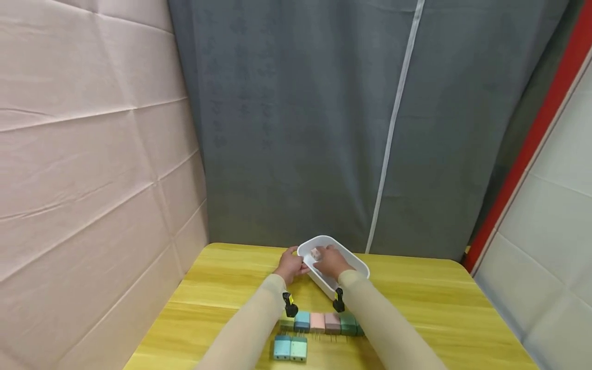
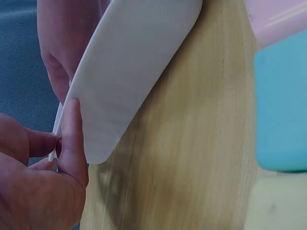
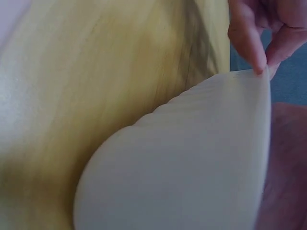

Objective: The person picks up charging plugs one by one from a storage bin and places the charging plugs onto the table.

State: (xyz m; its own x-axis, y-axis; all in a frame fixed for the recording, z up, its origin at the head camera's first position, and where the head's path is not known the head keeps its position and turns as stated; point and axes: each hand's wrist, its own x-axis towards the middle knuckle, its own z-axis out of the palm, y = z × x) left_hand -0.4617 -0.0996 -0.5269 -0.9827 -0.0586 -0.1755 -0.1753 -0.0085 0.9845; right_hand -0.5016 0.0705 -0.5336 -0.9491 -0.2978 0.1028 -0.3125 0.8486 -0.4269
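Observation:
A white rectangular tub [image 1: 358, 263] is tilted above the wooden table. My left hand [image 1: 290, 265] pinches its rim at the left side, thumb on one face and fingers on the other, as the left wrist view shows. Inside the tub is my right hand [image 1: 331, 262]; its fingertips close around a small whitish block with pinkish marks [image 1: 316, 254]. In the right wrist view the tub's wall [image 3: 182, 163] hides most of that hand. The left fingers [image 3: 249, 40] show there at the rim corner.
On the wooden table [image 1: 222, 288], a row of small coloured blocks, among them a pink block [image 1: 317, 322] and a blue block [image 2: 283, 105], lies between the forearms. A light blue block [image 1: 282, 347] and a mint block [image 1: 298, 349] sit nearer. A grey curtain [image 1: 296, 128] hangs behind.

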